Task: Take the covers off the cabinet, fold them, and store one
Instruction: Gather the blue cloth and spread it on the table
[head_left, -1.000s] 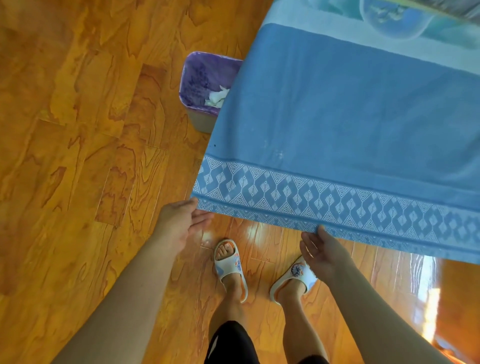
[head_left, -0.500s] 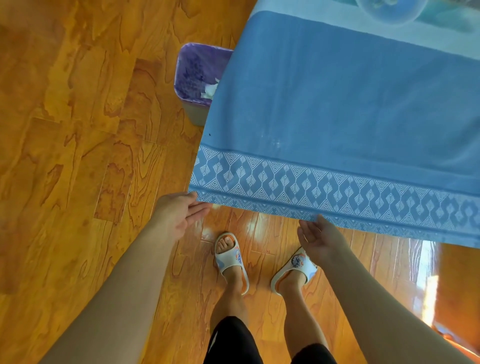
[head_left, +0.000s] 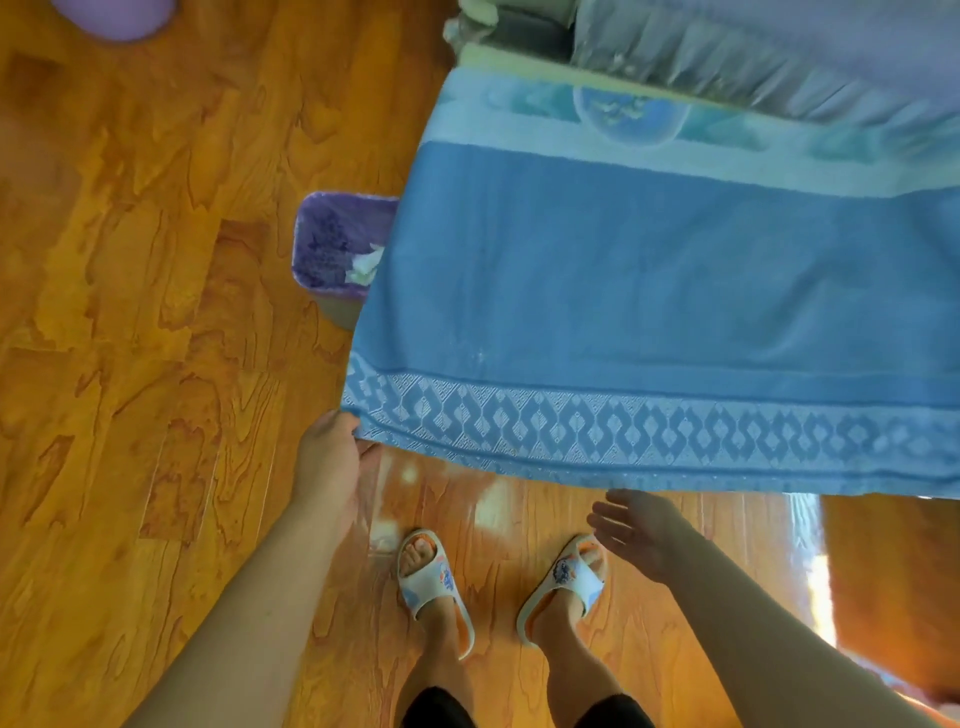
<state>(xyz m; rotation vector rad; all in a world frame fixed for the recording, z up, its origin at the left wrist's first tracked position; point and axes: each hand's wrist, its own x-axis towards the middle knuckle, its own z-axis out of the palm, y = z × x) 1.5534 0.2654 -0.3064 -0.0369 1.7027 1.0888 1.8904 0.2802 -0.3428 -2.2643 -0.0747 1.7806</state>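
Observation:
A blue cover (head_left: 649, 291) with a white diamond-patterned hem hangs down the front of the cabinet. Above it lies a paler cover (head_left: 628, 122) with a globe print, and crumpled grey fabric (head_left: 753, 62) sits on top. My left hand (head_left: 332, 457) holds the blue cover's lower left corner, thumb on the hem and fingers tucked under it. My right hand (head_left: 639, 530) hovers just below the hem near its middle, palm up with fingers spread, touching nothing. The cabinet itself is hidden under the covers.
A waste bin (head_left: 332, 249) with a purple liner and white paper inside stands on the wooden floor, half behind the cover's left edge. My feet in white slippers (head_left: 431, 577) stand close below the hem. A lilac object (head_left: 119, 15) lies at the top left.
My left hand has closed in on the cover's lower left corner and taken hold. My right hand has dropped away from the hem. The view has tilted up, showing the cabinet top.

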